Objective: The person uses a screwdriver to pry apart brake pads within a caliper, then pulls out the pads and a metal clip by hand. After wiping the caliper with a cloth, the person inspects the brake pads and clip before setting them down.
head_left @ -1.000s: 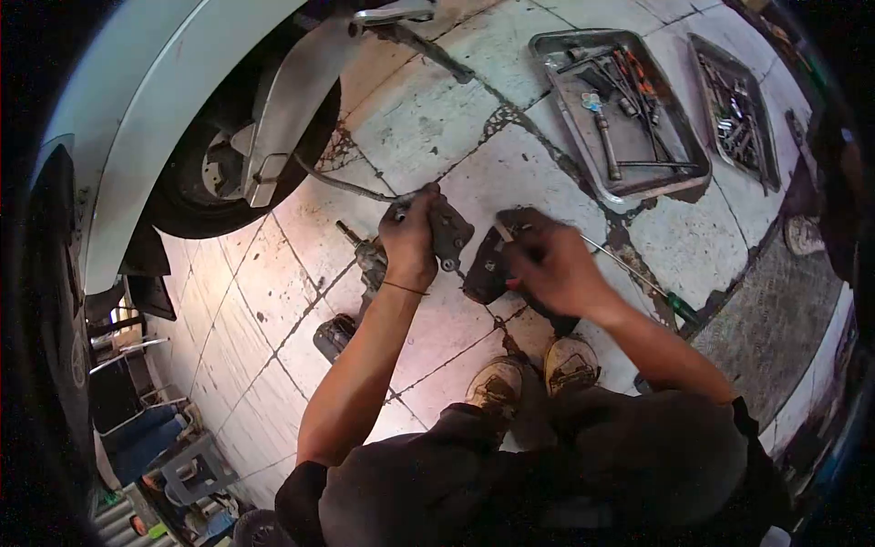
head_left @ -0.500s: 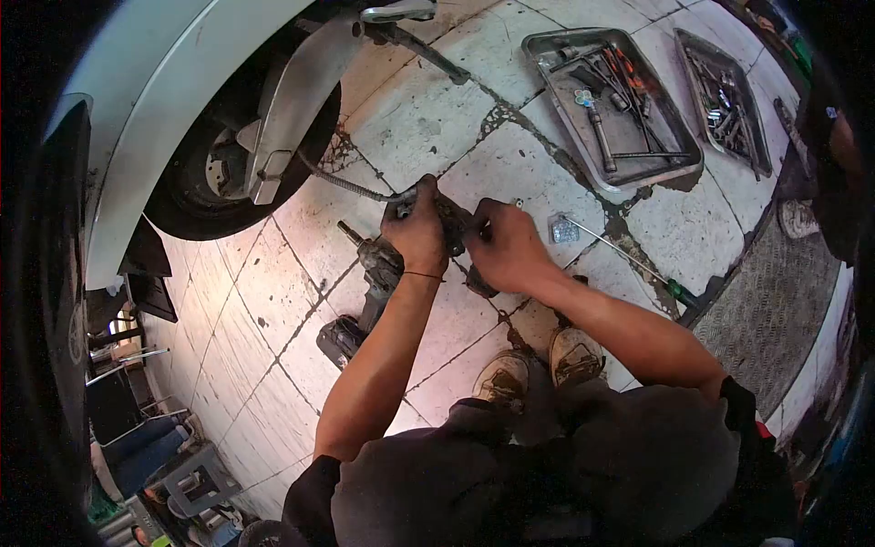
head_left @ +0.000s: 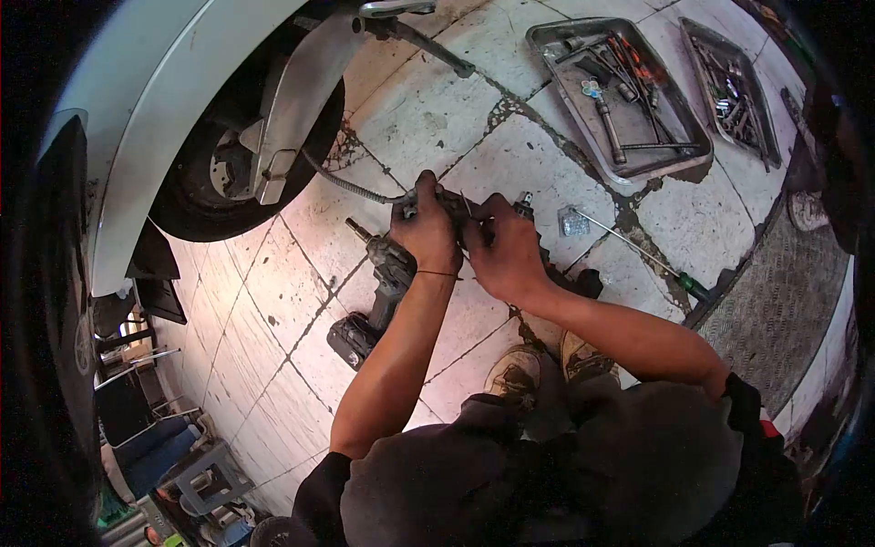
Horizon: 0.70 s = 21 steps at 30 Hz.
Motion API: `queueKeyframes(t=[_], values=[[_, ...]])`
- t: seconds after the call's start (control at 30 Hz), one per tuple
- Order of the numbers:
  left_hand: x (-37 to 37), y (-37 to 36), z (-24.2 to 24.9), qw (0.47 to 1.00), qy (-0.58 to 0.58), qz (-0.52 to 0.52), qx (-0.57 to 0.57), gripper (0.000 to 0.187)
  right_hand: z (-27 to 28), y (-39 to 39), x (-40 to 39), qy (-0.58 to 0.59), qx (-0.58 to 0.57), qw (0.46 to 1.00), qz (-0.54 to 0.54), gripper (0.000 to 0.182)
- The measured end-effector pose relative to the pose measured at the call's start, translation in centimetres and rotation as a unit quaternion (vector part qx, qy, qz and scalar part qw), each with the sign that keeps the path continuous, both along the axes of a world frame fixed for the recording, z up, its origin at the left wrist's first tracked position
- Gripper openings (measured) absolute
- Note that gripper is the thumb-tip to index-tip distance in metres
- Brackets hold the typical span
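Note:
My left hand (head_left: 427, 235) is closed around a dark, greasy brake caliper (head_left: 451, 206) at the end of a ribbed hose (head_left: 351, 188). Against the caliper's right side, my right hand (head_left: 506, 251) has its fingers pinched together; a thin sliver shows near the fingertips, too small to name. Beside my left forearm a cordless impact wrench (head_left: 392, 266) lies on the tiles. Another dark power tool (head_left: 586, 283) lies partly hidden under my right hand and wrist. A long screwdriver (head_left: 638, 251) with a green handle and a small clear packet (head_left: 572, 221) are to the right.
A raised white vehicle (head_left: 173, 82) with its wheel (head_left: 200, 182) stands at upper left. Upper right, a metal tray (head_left: 670, 169) holds wrenches and sockets, next to a narrower tray (head_left: 770, 150) of sockets. A textured mat (head_left: 775, 301) lies right; a grey stool (head_left: 210, 479) lower left.
My right hand has shifted slightly left and tilted, closer to my left hand, uncovering the tip of the power tool beneath it. The whole view has moved slightly.

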<state>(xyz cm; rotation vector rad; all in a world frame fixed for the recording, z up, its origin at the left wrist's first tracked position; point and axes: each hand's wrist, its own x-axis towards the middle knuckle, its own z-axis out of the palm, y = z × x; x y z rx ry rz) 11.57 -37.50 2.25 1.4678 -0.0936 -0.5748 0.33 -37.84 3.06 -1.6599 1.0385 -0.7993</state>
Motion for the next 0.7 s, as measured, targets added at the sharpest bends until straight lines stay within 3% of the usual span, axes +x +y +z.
queueKeyframes(t=[0.03, 0.1, 0.2, 0.33, 0.4, 0.5, 0.7], values=[[0.0, 0.2, 0.1, 0.999, -0.037, 0.0, 0.025, 0.025, 0.6, 0.0, -0.3, 0.001, 0.002, 1.0, 0.002, 0.015], [-0.1, 0.3, 0.4, 1.0, -0.023, -0.003, 0.017, 0.024, 1.6, -0.4, -0.8, -0.029, -0.121, 0.99, 0.073, 0.016], [0.1, 0.6, -0.1, 1.0, -0.004, -0.014, 0.01, 0.023, 1.0, -0.9, -0.2, 0.016, -0.02, 0.996, 0.085, 0.015], [-0.2, 0.5, 0.4, 1.0, 0.019, -0.017, -0.009, 0.026, 1.7, -0.8, 0.2, 0.019, -0.034, 0.995, 0.087, 0.016], [-0.4, 0.7, 0.8, 1.0, 0.008, -0.025, -0.003, 0.028, 1.3, 0.0, 0.8, -0.032, -0.035, 0.999, 0.025, 0.015], [0.0, 1.2, 0.7, 0.998, 0.012, -0.054, -0.011, 0.032, 0.9, 0.2, 1.2, -0.028, -0.102, 0.994, 0.015, 0.014], [-0.1, 1.5, 0.5, 0.998, -0.009, -0.058, -0.005, 0.034, 0.0, 0.9, 1.5, -0.044, -0.112, 0.992, 0.023, 0.016]])
